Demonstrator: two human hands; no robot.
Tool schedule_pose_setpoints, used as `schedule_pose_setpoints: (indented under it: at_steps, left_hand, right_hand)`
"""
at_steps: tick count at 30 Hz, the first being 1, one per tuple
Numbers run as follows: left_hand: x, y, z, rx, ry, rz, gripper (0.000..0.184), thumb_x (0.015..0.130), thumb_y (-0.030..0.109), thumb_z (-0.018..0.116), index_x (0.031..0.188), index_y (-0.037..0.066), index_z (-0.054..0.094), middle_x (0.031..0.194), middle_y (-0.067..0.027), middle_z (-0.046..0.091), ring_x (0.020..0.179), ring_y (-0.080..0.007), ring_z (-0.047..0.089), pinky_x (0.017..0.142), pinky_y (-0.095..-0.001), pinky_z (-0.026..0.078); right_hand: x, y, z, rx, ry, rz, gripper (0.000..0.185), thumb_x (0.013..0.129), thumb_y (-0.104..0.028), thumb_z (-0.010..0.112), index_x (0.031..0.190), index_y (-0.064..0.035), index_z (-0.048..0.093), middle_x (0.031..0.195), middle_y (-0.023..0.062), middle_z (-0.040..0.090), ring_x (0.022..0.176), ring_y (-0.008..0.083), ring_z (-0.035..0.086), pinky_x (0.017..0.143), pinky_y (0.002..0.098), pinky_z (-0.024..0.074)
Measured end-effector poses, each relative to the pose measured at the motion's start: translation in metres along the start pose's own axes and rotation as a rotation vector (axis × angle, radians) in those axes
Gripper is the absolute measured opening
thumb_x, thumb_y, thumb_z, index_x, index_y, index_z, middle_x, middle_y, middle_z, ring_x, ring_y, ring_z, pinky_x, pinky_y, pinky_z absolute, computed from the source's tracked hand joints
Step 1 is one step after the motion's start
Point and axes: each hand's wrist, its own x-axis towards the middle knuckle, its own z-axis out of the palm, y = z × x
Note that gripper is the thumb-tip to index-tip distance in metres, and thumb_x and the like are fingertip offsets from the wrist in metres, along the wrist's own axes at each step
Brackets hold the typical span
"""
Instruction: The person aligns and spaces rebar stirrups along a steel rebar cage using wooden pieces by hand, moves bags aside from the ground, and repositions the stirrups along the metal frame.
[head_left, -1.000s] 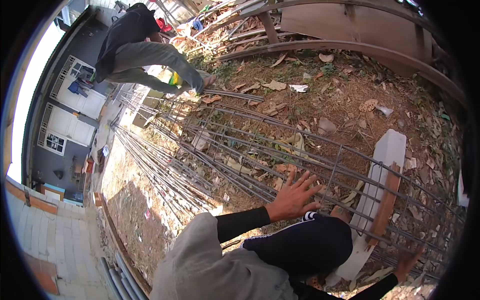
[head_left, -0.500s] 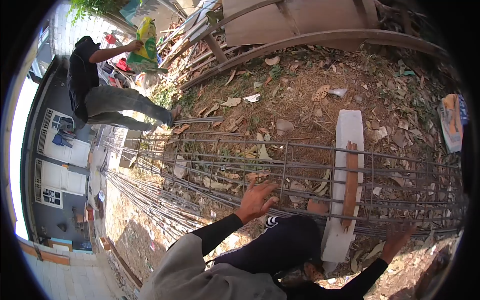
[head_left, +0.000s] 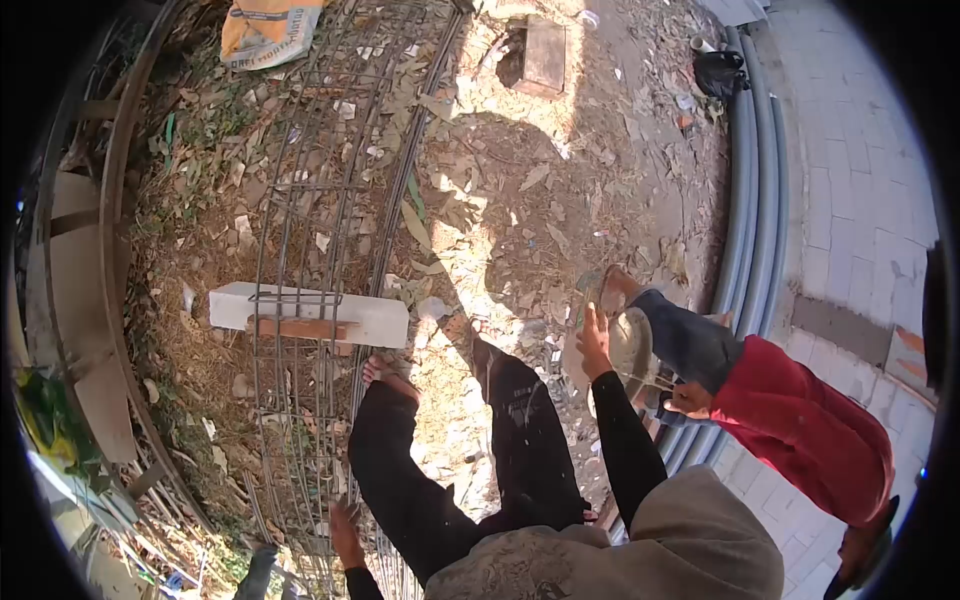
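Note:
A long cage of steel rebar [head_left: 340, 210] runs along the ground, resting across a pale block [head_left: 375, 318]. A reddish-brown strip of wood [head_left: 300, 328] lies on the block beneath the bars. Low in the view, my left hand [head_left: 346, 535] is beside the cage, fingers extended and somewhat blurred; whether it touches a bar I cannot tell. My right hand [head_left: 594, 342] reaches to the right, fingers apart, by a round pale object [head_left: 628, 350] whose kind is unclear. Close to that object is the hand [head_left: 690, 400] of a co-worker in a red sleeve, with thin strands at its fingers.
Several grey pipes [head_left: 748, 200] line the paving [head_left: 850, 130] at right. A hollow block [head_left: 543, 60] and an orange-and-white bag [head_left: 268, 35] lie ahead. A curved wooden rail [head_left: 110, 200] borders the left. Another person's foot [head_left: 258, 568] shows at lower left.
My view has swung round to the right, so the cage now runs up the frame. My right hand has moved away from the cage towards the co-worker in red, who has come into view.

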Motion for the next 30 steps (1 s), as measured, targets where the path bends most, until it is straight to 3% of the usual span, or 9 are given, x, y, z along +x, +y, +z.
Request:
schedule_pose_setpoints:
  at_steps: [5, 7, 9, 11, 14, 19, 22, 26, 30]
  left_hand:
    - [-0.065, -0.001, -0.033, -0.067, 0.034, 0.090, 0.068, 0.106, 0.053, 0.057, 0.145, -0.004, 0.058, 0.130, -0.0155, 0.070, 0.118, -0.0266, 0.069, 0.097, -0.0382, 0.055]
    - [-0.088, 0.011, -0.039, -0.065, 0.049, 0.168, 0.062, 0.106, 0.049, 0.059, 0.136, -0.004, 0.063, 0.122, -0.0132, 0.072, 0.112, -0.0239, 0.070, 0.093, -0.0349, 0.056]
    - [-0.106, 0.035, -0.040, -0.059, 0.098, 0.231, 0.057, 0.106, 0.048, 0.059, 0.125, -0.004, 0.069, 0.112, -0.0104, 0.074, 0.105, -0.0205, 0.070, 0.090, -0.0334, 0.055]
    - [-0.111, 0.045, -0.045, -0.124, 0.078, 0.293, 0.048, 0.103, 0.049, 0.062, 0.124, 0.007, 0.072, 0.104, -0.0012, 0.073, 0.092, -0.0108, 0.067, 0.072, -0.0280, 0.048]
    - [-0.145, 0.071, -0.041, -0.150, 0.159, 0.408, 0.049, 0.104, 0.049, 0.063, 0.119, 0.003, 0.072, 0.098, -0.0009, 0.071, 0.089, -0.0107, 0.064, 0.074, -0.0306, 0.048]
    - [-0.174, 0.041, -0.011, -0.409, 0.274, 0.466, 0.049, 0.106, 0.045, 0.061, 0.115, -0.002, 0.072, 0.096, -0.0053, 0.071, 0.088, -0.0142, 0.062, 0.085, -0.0349, 0.050]
    - [-0.184, -0.027, 0.034, -0.471, 0.282, 0.253, 0.051, 0.102, 0.047, 0.065, 0.122, 0.001, 0.072, 0.100, -0.0056, 0.071, 0.081, -0.0136, 0.065, 0.068, -0.0313, 0.051]
    - [-0.204, -0.129, 0.101, -0.536, 0.099, 0.027, 0.035, 0.104, 0.045, 0.063, 0.123, 0.016, 0.065, 0.097, 0.0005, 0.067, 0.074, -0.0124, 0.064, 0.056, -0.0323, 0.044]
    - [-0.253, -0.168, 0.155, -0.657, 0.093, -0.130, 0.034, 0.103, 0.045, 0.064, 0.121, 0.016, 0.065, 0.103, -0.0008, 0.069, 0.076, -0.0163, 0.066, 0.060, -0.0324, 0.047]
  right_hand:
    - [-0.131, 0.111, -0.119, -0.456, -0.141, 0.251, 0.073, 0.100, -0.060, 0.061, 0.143, -0.0007, 0.059, 0.116, 0.0183, 0.071, 0.102, 0.0258, 0.069, 0.083, 0.0412, 0.0564]
    - [-0.183, 0.082, -0.135, -0.578, -0.499, 0.503, 0.063, 0.097, -0.064, 0.063, 0.130, -0.0099, 0.066, 0.095, 0.0062, 0.062, 0.081, 0.0191, 0.060, 0.064, 0.0401, 0.0510]
    - [-0.232, 0.061, -0.139, -0.411, -0.505, 0.628, 0.065, 0.098, -0.066, 0.060, 0.128, -0.0085, 0.066, 0.096, 0.0039, 0.059, 0.085, 0.0222, 0.062, 0.072, 0.0450, 0.0534]
    - [-0.248, 0.021, -0.138, -0.445, -0.728, 0.263, 0.064, 0.099, -0.067, 0.059, 0.126, -0.0095, 0.064, 0.108, 0.0079, 0.066, 0.094, 0.0246, 0.063, 0.078, 0.0449, 0.0543]
    - [-0.206, 0.008, -0.110, -0.534, -0.666, -0.122, 0.065, 0.098, -0.065, 0.062, 0.133, -0.0099, 0.063, 0.118, 0.0075, 0.066, 0.099, 0.0225, 0.063, 0.078, 0.0420, 0.0543]
    - [-0.129, -0.137, -0.095, -0.413, -0.631, -0.112, 0.057, 0.101, -0.055, 0.065, 0.142, -0.0157, 0.061, 0.103, -0.0008, 0.060, 0.084, 0.0138, 0.058, 0.068, 0.0325, 0.0488]
    - [-0.118, -0.220, -0.121, -0.274, -0.607, -0.175, 0.057, 0.103, -0.051, 0.065, 0.144, -0.0120, 0.058, 0.109, 0.0004, 0.061, 0.085, 0.0113, 0.058, 0.066, 0.0269, 0.0455]
    - [-0.073, -0.238, -0.164, -0.232, -0.569, -0.274, 0.051, 0.104, -0.047, 0.065, 0.139, -0.0112, 0.058, 0.102, 0.0023, 0.057, 0.075, 0.0116, 0.056, 0.059, 0.0289, 0.0431]
    - [-0.033, -0.197, -0.210, -0.461, -0.589, -0.053, 0.052, 0.101, -0.049, 0.064, 0.136, -0.0116, 0.059, 0.102, 0.0067, 0.058, 0.077, 0.0203, 0.057, 0.062, 0.0381, 0.0459]
